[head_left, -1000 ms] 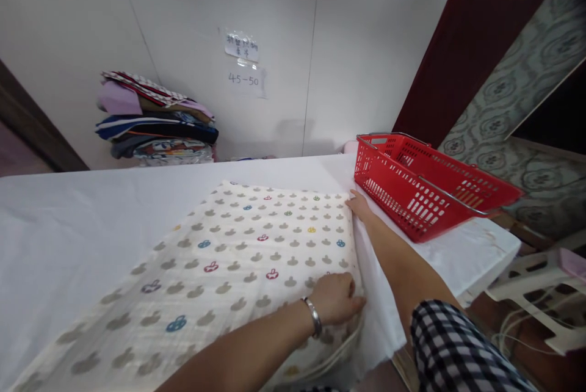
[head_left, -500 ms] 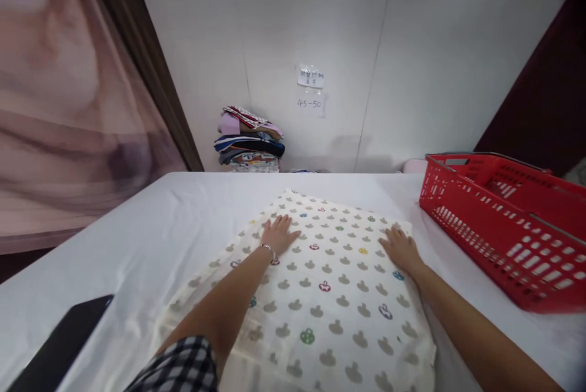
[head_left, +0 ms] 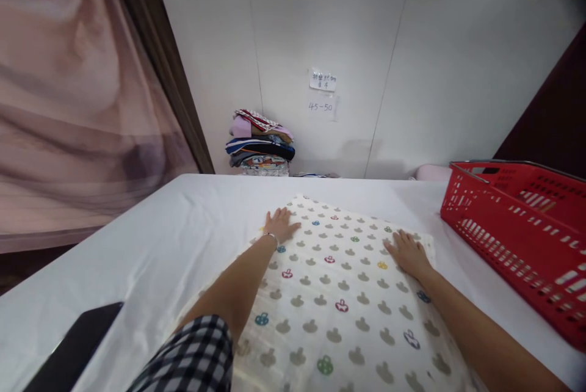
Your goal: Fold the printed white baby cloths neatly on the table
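Note:
A cream cloth (head_left: pixel 339 294) printed with grey and coloured mushroom shapes lies spread over the white-covered table (head_left: pixel 137 245). On its far left part rests my left hand (head_left: pixel 280 226), palm down with the fingers apart, a bracelet at the wrist. My right hand (head_left: pixel 409 253) lies flat on the cloth's far right part, fingers stretched forward. Neither hand grips anything. The near end of the cloth runs out of the picture, and my left forearm hides some of its left side.
A red plastic basket (head_left: pixel 513 221) stands at the right of the table. A dark flat object (head_left: pixel 75 349) lies at the near left. Folded fabrics (head_left: pixel 260 143) are stacked against the far wall, beside paper notes (head_left: pixel 323 80). A pink curtain (head_left: pixel 59 99) hangs left.
My left hand has slid towards the cloth's left edge. My right hand stays near the far right corner. The whole view has shifted, so things appear further right.

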Demonstrator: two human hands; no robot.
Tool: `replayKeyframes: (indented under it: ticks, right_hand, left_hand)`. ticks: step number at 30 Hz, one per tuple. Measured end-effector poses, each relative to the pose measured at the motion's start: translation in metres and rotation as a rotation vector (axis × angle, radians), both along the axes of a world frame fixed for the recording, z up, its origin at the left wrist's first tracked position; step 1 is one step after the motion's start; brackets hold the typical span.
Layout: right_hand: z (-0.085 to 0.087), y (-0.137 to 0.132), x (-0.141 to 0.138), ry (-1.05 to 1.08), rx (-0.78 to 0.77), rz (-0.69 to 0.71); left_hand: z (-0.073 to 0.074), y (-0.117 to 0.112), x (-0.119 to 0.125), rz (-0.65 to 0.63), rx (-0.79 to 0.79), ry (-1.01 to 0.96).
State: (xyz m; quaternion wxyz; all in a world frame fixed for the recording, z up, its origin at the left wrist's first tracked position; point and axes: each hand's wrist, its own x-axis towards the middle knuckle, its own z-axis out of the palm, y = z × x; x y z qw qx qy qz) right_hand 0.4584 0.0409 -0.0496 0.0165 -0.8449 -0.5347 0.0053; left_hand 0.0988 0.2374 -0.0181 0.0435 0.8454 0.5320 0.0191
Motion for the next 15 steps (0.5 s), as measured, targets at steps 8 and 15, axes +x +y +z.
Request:
replayKeyframes:
  ticks: [8,15]
  right_hand:
    - [0.007,0.012,0.001,0.022,0.003,-0.02]
    - [0.005,0.031,-0.005,0.005,0.014,-0.057]
  left_hand:
    - [-0.011,0.007,-0.008,0.097,-0.067,-0.084]
    - [0.016,0.022,0.004,0.244,-0.044,-0.2]
